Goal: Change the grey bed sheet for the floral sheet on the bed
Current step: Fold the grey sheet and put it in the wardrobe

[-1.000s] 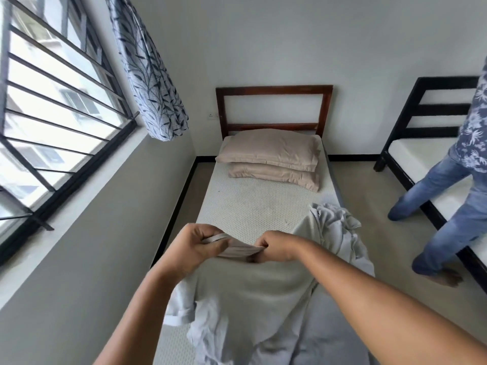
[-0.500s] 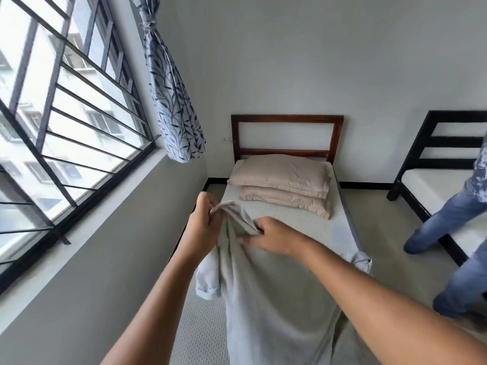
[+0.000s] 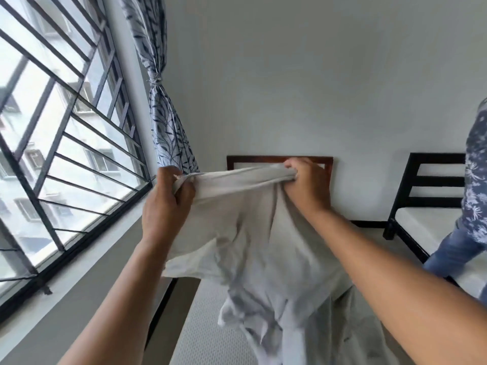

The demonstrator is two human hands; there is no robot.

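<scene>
Up it goes: left hand [image 3: 168, 196] and right hand [image 3: 305, 185], now spread wide, each grip the sheet [image 3: 250, 233] edge, hoisting it off the bed [image 3: 205, 325]. Stripping looks nearly done.

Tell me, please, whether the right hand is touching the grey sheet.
Touching. The head view shows the right hand gripping the grey sheet, with its fingers curled round the bunched top edge.

Single head-worn view faces forward along the bed [image 3: 205, 327] toward the wall [image 3: 290, 75].
</scene>
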